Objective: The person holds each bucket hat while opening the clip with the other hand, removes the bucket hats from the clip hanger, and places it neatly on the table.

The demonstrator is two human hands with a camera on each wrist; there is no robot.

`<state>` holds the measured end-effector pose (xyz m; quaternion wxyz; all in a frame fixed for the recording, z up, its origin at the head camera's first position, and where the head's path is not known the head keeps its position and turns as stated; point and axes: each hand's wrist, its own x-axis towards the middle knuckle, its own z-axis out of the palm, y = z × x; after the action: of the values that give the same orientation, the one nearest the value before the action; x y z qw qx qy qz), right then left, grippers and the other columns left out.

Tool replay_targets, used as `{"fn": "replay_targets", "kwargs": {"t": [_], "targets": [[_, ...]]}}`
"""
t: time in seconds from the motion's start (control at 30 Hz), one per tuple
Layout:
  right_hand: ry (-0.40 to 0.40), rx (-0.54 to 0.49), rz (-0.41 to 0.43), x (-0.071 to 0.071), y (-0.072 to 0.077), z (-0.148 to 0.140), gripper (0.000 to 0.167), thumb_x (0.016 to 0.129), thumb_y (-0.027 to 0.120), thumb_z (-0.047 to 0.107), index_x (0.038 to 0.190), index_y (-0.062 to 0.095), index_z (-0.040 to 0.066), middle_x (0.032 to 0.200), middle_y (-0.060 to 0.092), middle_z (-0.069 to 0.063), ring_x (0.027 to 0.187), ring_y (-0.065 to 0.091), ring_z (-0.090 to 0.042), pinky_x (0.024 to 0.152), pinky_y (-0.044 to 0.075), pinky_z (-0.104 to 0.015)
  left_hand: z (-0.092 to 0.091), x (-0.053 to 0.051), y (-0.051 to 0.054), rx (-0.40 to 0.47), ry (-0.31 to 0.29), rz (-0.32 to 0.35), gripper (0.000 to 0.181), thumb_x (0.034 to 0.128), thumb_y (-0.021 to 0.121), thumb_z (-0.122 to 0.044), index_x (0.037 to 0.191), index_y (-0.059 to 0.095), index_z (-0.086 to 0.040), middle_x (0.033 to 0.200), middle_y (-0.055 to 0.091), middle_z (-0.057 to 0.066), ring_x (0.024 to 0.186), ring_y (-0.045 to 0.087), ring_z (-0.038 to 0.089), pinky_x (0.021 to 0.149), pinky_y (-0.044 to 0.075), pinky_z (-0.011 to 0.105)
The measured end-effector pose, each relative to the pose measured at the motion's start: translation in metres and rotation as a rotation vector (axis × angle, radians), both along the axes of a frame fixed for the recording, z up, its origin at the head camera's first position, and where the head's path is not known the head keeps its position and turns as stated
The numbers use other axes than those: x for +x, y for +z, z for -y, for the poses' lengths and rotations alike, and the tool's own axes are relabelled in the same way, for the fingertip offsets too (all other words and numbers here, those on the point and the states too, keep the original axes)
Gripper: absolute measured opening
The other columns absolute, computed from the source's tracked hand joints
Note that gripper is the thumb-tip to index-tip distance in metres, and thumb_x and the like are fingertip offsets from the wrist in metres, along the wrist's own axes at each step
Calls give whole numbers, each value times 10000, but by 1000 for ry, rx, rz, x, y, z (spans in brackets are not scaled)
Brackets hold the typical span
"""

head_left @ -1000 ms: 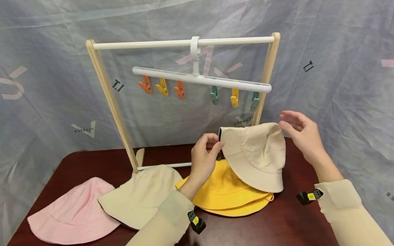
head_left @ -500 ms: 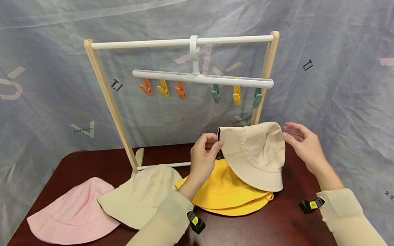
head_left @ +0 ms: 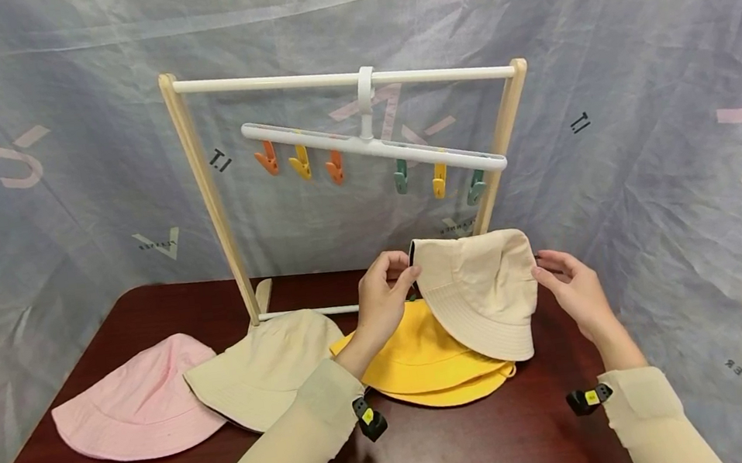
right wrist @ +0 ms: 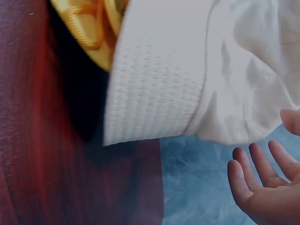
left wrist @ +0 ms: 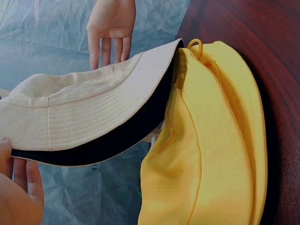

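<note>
My left hand (head_left: 382, 302) pinches the brim edge of a cream bucket hat (head_left: 480, 291), thumb on the outside and fingers behind. The dark lining of that hat shows in the left wrist view, under its brim (left wrist: 108, 117). At the crown's right side is my right hand (head_left: 578, 296), its thumb close against the cloth. In the right wrist view its fingers (right wrist: 263, 166) are spread and loosely bent beside the crown; whether the thumb touches cannot be made out. Stacked yellow bucket hats (head_left: 415, 351) lie behind and below the cream hat, partly covered by it.
A wooden rack (head_left: 205, 191) with a white top bar stands at the back. From it hangs a tilted white hanger (head_left: 431, 151) with several coloured clips (head_left: 334, 167). A pink hat (head_left: 137, 407) and a beige hat (head_left: 276, 365) lie on the dark red table (head_left: 442, 449).
My right hand has come down and slightly closer to the crown. The hanger has swung a little. My left hand and the cream hat have hardly moved.
</note>
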<state>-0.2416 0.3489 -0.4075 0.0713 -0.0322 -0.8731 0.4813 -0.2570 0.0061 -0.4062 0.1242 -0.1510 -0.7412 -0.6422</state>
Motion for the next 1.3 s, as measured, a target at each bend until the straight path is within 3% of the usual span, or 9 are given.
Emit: {"fn": "replay_targets", "kwargs": {"t": [0.1, 0.17, 0.43, 0.8, 1.3], "targets": [[-7, 9, 11, 0, -5, -1, 681, 1077, 611, 465, 1612, 433, 84, 1537, 546, -190, 1390, 531, -349, 937, 470, -220, 0, 0, 0, 1, -1, -2, 172, 1030, 733, -290, 1128, 668, -165, 1061, 675, 1, 992, 667, 140, 882, 587, 296], [-11, 17, 19, 0, -8, -1, 673, 1078, 612, 458, 1603, 443, 72, 1528, 551, -194, 1358, 545, -298, 888, 449, -156, 0, 0, 0, 5, -3, 2, 174, 1030, 732, -291, 1127, 667, -162, 1060, 674, 2, 992, 667, 138, 884, 587, 296], [-16, -9, 43, 0, -16, 1, 641, 1087, 601, 428, 1558, 476, 12, 1446, 579, -236, 1032, 577, 60, 889, 513, -159, 1, 1, 0, 2, 0, 6, 180, 1030, 729, -298, 1128, 665, -162, 1059, 674, 3, 987, 667, 136, 881, 589, 301], [-30, -99, 60, -2, -25, 3, 565, 1084, 628, 296, 1501, 492, -59, 1358, 637, -241, 931, 653, 38, 814, 557, -141, 1, 1, 0, 7, 4, 13, 175, 1027, 736, -281, 1124, 667, -153, 1054, 680, 12, 979, 674, 145, 866, 593, 292], [-73, -118, 43, -4, -29, 1, 476, 1070, 653, 250, 1417, 565, -64, 1078, 724, 14, 869, 683, 9, 789, 590, -183, 1, 1, -1, 7, 0, 17, 177, 1034, 723, -286, 1127, 659, -149, 1060, 677, 12, 980, 670, 134, 873, 595, 295]]}}
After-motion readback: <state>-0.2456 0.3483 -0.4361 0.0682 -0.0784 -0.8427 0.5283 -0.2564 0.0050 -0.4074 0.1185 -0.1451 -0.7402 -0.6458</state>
